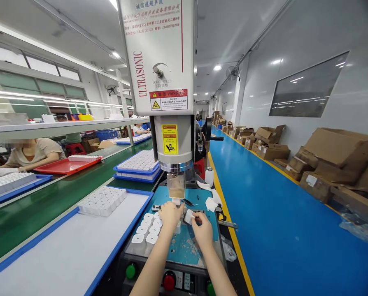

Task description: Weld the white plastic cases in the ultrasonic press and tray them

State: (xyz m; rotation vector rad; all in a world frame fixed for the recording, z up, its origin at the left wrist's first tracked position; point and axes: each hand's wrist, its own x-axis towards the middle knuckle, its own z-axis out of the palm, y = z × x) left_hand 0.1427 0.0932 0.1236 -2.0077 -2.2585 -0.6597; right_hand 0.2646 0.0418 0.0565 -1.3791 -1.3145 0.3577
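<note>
My left hand [171, 214] is at the fixture below the ultrasonic welder's clear block-shaped horn [175, 186]. Its thumb and fingers close about a small white plastic part [176, 201] right under the horn; the fingertips are partly hidden. Between the thumb and fingers of my right hand [203, 230] is a white square plastic housing [189, 216], held tilted just right of the fixture. Several more white housings [153, 229], each with a small dark hole on top, stand in rows left of my left forearm on the machine's base.
A blue-rimmed tray [88, 242] with grouped white housings [103, 200] lies to the left. Stacked blue trays [137, 164] stand behind. Green buttons [130, 271] and a red button [169, 280] line the base's front. Across the green conveyor [26, 222], a co-worker [37, 154] sits near a red tray [68, 165].
</note>
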